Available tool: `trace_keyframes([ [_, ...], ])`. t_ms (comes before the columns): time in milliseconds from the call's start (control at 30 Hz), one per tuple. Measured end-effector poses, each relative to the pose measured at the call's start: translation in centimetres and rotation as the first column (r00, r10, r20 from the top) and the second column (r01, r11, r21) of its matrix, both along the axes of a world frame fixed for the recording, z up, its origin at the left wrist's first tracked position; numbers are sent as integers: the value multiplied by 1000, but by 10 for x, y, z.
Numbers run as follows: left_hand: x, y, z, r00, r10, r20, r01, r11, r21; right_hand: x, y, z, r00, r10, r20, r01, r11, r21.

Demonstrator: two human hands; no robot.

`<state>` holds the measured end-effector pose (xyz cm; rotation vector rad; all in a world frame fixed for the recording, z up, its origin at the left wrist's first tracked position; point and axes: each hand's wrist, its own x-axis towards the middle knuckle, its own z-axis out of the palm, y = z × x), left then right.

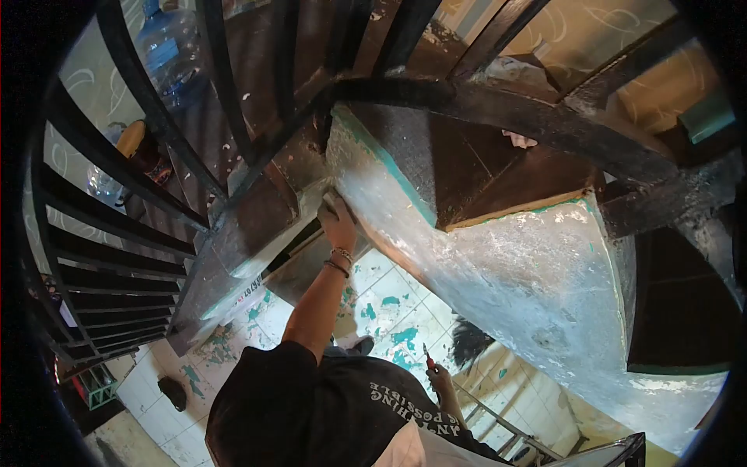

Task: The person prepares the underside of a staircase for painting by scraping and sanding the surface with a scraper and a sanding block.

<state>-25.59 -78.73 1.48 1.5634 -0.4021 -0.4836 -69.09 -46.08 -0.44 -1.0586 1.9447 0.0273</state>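
My left hand [338, 222] reaches up to the plaster edge where the stair wall meets the dark ledge. Its fingers rest against that corner, and I see nothing held in them. A bracelet and a dark band [337, 268] circle that wrist. Lower down and closer to my body, my right hand [441, 381] is closed around a small red-handled tool [429, 361] with a thin metal tip pointing up; its exact kind is too small to tell. Beside my left hand runs the scuffed pale wall [506, 272], trimmed with green paint remnants along its stepped top edge.
Dark railing bars [140, 187] curve around the left and top. Brown stair treads [498, 171] climb to the right. Green paint flakes [405, 338] litter the white tiled floor [389, 292] below. A metal ladder [498, 424] stands at lower right; a large water bottle [167, 58] is behind the bars.
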Motion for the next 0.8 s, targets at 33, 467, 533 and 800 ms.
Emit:
trace_keyframes([
  [33, 6, -13, -54, 991, 10, -133, -7, 1000, 20, 0, 7, -2, 1000, -2, 8, 2, 1000, 0],
  [467, 27, -4, 218, 992, -37, 122, 72, 951, -301, -7, 1, -9, 994, -106, 11, 106, 992, -74],
  [533, 28, -15, 212, 987, 16, 162, 36, 948, -315, -5, 1, -10, 995, -100, 3, 100, 990, -103],
  [800, 14, -1, 178, 942, -58, 330, 171, 931, -324, -10, 23, -28, 996, -46, 75, 58, 984, -170],
])
